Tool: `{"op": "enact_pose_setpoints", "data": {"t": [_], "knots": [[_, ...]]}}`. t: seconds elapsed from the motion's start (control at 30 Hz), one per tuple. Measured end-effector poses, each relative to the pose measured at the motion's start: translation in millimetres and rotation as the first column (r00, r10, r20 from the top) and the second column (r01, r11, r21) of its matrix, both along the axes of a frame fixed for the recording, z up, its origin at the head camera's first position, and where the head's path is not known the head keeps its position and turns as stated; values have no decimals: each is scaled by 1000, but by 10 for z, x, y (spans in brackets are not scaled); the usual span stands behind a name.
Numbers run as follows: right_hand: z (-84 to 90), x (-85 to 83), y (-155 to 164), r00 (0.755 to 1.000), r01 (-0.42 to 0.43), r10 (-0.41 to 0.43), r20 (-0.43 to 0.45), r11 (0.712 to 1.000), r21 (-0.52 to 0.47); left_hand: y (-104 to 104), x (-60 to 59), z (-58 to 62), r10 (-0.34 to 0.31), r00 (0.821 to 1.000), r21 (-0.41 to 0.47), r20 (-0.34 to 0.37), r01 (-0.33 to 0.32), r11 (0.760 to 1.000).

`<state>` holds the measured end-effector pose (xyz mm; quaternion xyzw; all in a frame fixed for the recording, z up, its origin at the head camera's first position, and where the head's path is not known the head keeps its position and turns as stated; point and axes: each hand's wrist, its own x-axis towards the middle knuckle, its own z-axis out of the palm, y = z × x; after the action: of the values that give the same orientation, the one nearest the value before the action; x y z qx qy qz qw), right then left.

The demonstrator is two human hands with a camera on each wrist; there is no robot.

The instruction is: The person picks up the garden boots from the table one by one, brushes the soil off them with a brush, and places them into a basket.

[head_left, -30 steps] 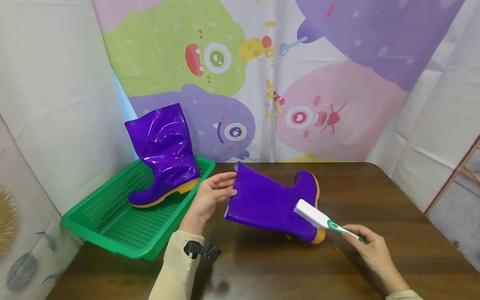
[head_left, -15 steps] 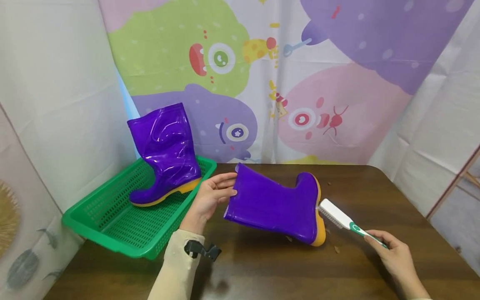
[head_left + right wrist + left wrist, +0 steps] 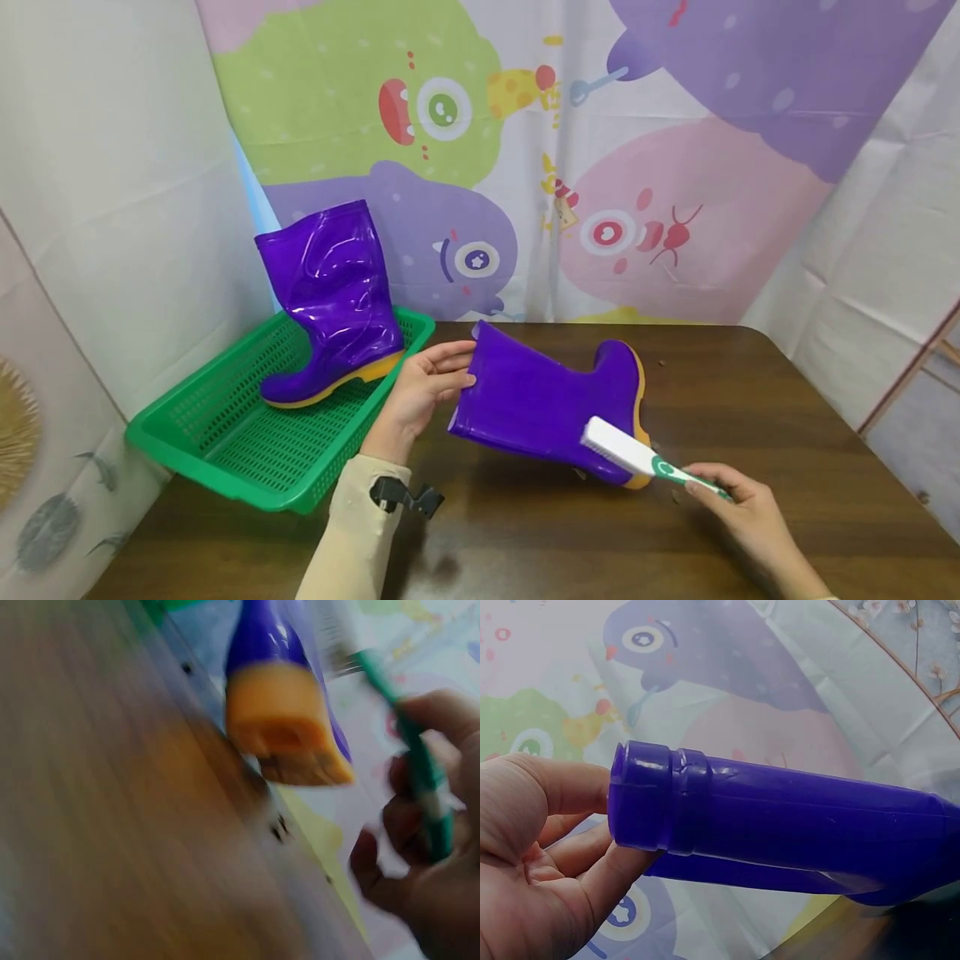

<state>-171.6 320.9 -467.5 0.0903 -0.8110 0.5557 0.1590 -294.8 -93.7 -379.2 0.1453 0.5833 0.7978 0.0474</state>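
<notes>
Boot (image 3: 536, 404), glossy purple rubber with a yellow sole, lies tilted mid-tabletop (image 3: 525, 533); left hand (image 3: 420, 396) pinches its cuff, right hand (image 3: 738, 508) grips a white-bristled, green-handled brush (image 3: 626, 450) against its heel.

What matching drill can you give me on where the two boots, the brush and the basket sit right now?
Things:
1. upright glossy purple rubber boot
2. tilted matte purple rubber boot
3. white brush with green handle
4. green perforated plastic basket

Places:
A. gripped by the right hand
B. on the brown wooden table, at its left edge
C. standing in the basket
D. shaft opening held by the left hand

Pairs: 1-C, 2-D, 3-A, 4-B
</notes>
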Motion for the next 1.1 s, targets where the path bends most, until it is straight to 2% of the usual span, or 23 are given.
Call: {"op": "enact_pose_setpoints", "data": {"t": [0.03, 0.1, 0.27, 0.5, 0.63, 0.73, 0.9, 0.97, 1.0, 1.1], "knots": [[-1, 1, -14, 1000, -10, 10, 2, 999, 46, -1, -2, 2, -1, 1000, -1, -4, 1, 1000], [2, 0, -3, 1000, -15, 13, 24, 997, 78, 2, -1, 7, 3, 1000, 1, -3, -3, 1000], [30, 4, 145, 995, 46, -53, 80, 995, 92, 18, 10, 23, -10, 1000, -6, -14, 10, 1000], [55, -1, 317, 982, 81, -102, 158, 988, 133, 15, 10, 18, -8, 1000, -26, -15, 7, 1000], [48, 8, 409, 966, 140, -171, 192, 976, 166, 13, 5, 1, -1, 1000, -35, 3, 1, 999], [49, 36, 440, 957, 199, -226, 183, 967, 157, 13, 11, -7, 2, 1000, -36, 12, -2, 999], [84, 91, 487, 919, 330, -365, 146, 918, 220, 4, 27, -5, 2, 1000, -30, 10, -2, 1000], [90, 91, 490, 908, 367, -398, 133, 907, 207, -2, 33, 1, 3, 1000, -26, 6, -2, 1000], [89, 86, 477, 913, 369, -388, 124, 916, 155, -3, 36, 5, 3, 1000, -23, 5, -3, 1000], [67, 56, 399, 964, 261, -255, 76, 962, -81, -3, 43, 21, 4, 1000, -23, 1, -4, 1000]]}}
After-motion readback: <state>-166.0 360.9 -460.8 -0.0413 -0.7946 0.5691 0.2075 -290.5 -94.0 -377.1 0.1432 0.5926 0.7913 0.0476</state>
